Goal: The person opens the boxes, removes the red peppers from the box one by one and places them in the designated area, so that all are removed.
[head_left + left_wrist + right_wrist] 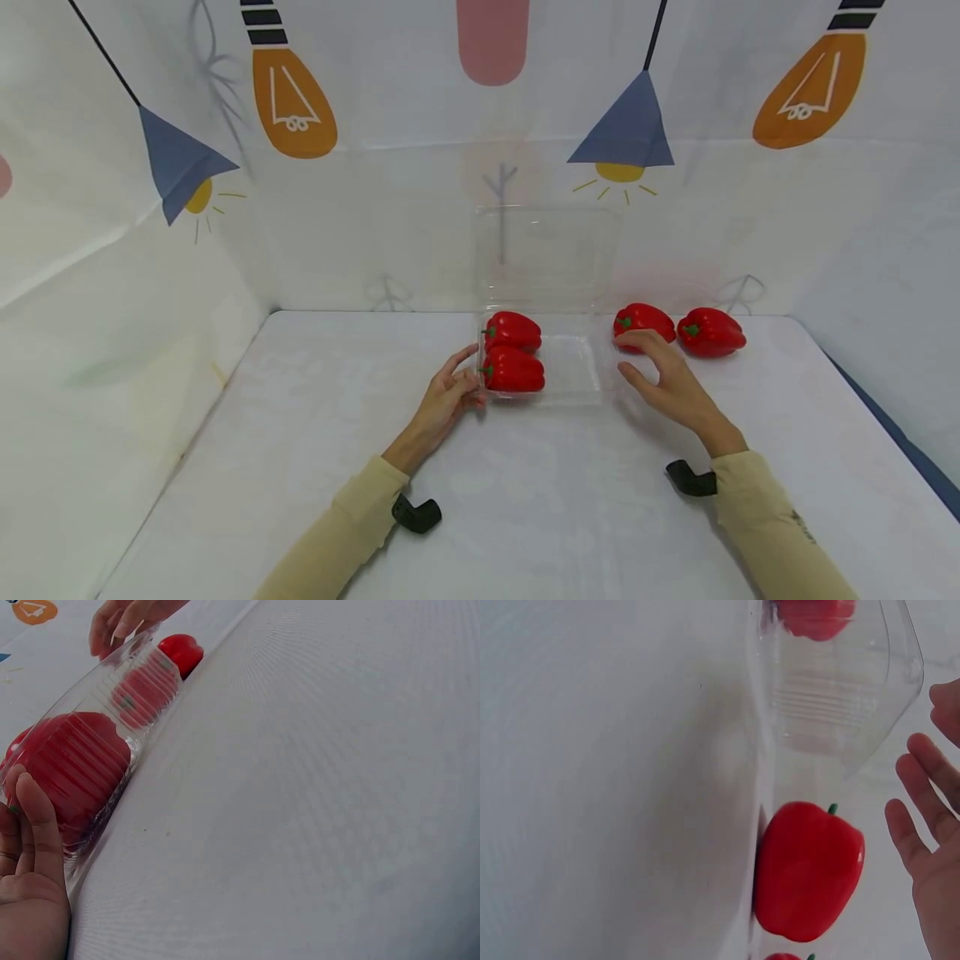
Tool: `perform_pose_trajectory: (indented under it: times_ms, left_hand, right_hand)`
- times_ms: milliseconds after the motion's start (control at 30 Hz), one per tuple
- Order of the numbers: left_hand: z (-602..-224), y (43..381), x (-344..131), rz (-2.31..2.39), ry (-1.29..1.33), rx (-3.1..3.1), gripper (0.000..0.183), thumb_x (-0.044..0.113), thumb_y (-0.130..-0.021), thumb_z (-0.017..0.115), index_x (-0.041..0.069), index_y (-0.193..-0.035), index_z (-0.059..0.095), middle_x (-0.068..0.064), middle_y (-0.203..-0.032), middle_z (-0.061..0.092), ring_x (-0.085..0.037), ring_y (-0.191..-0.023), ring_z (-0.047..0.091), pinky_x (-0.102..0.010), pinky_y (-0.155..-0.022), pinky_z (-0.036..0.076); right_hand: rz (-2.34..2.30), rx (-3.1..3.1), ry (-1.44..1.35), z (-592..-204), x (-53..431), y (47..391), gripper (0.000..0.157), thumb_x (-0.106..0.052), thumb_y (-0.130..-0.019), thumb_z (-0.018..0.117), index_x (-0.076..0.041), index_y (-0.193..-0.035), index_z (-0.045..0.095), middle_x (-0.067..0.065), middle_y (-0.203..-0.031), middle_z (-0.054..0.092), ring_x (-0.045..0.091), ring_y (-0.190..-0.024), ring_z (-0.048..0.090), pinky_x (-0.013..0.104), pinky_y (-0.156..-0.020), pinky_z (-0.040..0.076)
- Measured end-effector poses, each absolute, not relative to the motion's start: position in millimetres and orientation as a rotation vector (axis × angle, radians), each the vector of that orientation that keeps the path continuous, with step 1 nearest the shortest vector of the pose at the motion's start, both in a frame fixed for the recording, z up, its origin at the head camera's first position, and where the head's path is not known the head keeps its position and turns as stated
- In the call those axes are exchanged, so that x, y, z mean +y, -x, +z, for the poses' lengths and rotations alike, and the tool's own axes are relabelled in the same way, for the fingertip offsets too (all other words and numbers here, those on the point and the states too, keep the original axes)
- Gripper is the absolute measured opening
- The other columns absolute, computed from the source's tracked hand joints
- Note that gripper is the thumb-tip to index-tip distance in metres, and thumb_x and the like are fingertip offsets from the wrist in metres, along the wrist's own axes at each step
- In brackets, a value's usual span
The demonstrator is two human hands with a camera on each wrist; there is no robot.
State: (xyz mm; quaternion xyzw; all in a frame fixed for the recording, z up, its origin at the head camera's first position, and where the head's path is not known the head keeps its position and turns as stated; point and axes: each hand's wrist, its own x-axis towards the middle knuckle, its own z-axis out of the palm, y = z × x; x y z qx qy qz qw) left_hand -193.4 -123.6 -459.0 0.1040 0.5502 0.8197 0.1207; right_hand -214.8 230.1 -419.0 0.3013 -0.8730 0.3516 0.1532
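Observation:
A clear plastic clamshell box [572, 367] stands on the table with its lid [551, 258] raised at the back. Two red bell peppers [512, 370] lie one behind the other in its left side. My left hand [448, 392] touches the box's left wall; in the left wrist view its fingers [39, 825] are fairly straight beside the clear wall. My right hand [671, 387] is raised off the box's right side, holding nothing, its fingers spread and slightly bent. Just behind it lies a red bell pepper [643, 318], partly hidden by the fingers.
Another red bell pepper [711, 332] lies farther right, near the back of the white table [540, 500]. A pale wall sheet [375, 208] printed with lamps and bulbs rises behind the table. Black wrist mounts [417, 514] stick out from both sleeves.

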Motion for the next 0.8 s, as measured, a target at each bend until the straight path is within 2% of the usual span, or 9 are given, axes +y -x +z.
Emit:
perform_pose_trajectory:
  times_ms: [167,300,500,533,667,800]
  left_hand:
    - [-458.9,194.3,-123.4,2.391,-0.296,1.612,0.055,0.004,-0.096,0.046,0.013,-0.147,0.027,0.004,-0.076,0.054,-0.009,-0.068,0.062,-0.021,-0.067,0.054]
    - [-460.3,195.4,-123.8,2.395,-0.303,1.606,0.055,0.003,-0.096,0.044,0.012,-0.147,0.027,0.005,-0.075,0.053,-0.008,-0.067,0.061,-0.021,-0.066,0.053]
    - [-461.2,195.6,-123.4,2.394,-0.317,1.618,0.055,0.002,-0.096,0.043,0.011,-0.148,0.026,0.005,-0.075,0.053,-0.009,-0.067,0.061,-0.021,-0.065,0.053]
    - [-460.9,195.5,-123.5,2.393,-0.32,1.618,0.055,0.002,-0.096,0.043,0.01,-0.148,0.025,0.005,-0.075,0.053,-0.009,-0.067,0.061,-0.021,-0.065,0.053]
    - [-460.3,195.0,-123.5,2.398,-0.323,1.616,0.056,0.001,-0.096,0.043,0.009,-0.148,0.024,0.005,-0.075,0.053,-0.008,-0.067,0.061,-0.021,-0.065,0.053]
    - [-459.6,194.9,-123.3,2.393,-0.319,1.621,0.055,0.002,-0.096,0.044,0.01,-0.148,0.025,0.005,-0.075,0.053,-0.008,-0.067,0.061,-0.021,-0.065,0.053]
  right_hand:
    - [1.012,-2.533,-0.879,-416.7,219.6,213.4,0.056,-0.001,-0.077,0.073,-0.015,-0.127,0.052,0.002,-0.126,0.053,0.007,-0.117,0.043,0.0,-0.094,0.033]
    - [0.971,-2.585,-0.857,-414.2,210.3,211.8,0.054,-0.006,-0.078,0.074,-0.017,-0.126,0.052,0.0,-0.125,0.053,0.011,-0.116,0.047,0.014,-0.094,0.046]
    - [0.952,-2.614,-0.894,-413.4,196.5,212.3,0.05,-0.009,-0.081,0.072,-0.016,-0.127,0.051,-0.001,-0.125,0.054,0.018,-0.116,0.051,0.018,-0.095,0.047]
    - [0.96,-2.613,-0.908,-413.9,193.8,212.6,0.05,-0.009,-0.082,0.071,-0.015,-0.127,0.051,0.0,-0.125,0.053,0.019,-0.115,0.051,0.021,-0.095,0.048]
    - [1.0,-2.624,-0.971,-416.4,182.1,213.6,0.051,-0.008,-0.082,0.07,-0.013,-0.129,0.05,0.003,-0.126,0.053,0.026,-0.114,0.052,0.049,-0.091,0.051]
    - [0.997,-2.651,-1.001,-419.0,171.7,214.5,0.051,-0.011,-0.084,0.069,-0.017,-0.13,0.048,0.007,-0.127,0.054,0.027,-0.114,0.052,0.05,-0.091,0.051]
